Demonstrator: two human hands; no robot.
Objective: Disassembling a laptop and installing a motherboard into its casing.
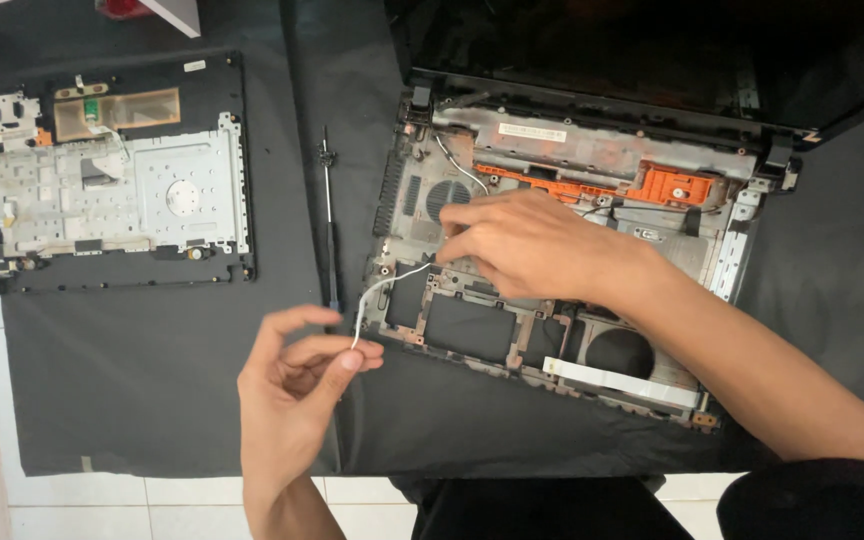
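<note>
Head view: left hand pinches free end of thin white cable, light, floppy, fragile; right hand, fingers curled, presses its far end inside open laptop base. Grip near ends.

Cable runs from left hand fingertips up-right to right hand fingers, which rest on laptop base. Screwdriver just left of cable; removed cover far left.

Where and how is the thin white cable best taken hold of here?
Probably at its free lower end, pinched from the side as the left hand does. The white cable is thin and curves up to the laptop base, where the right hand rests.
</note>
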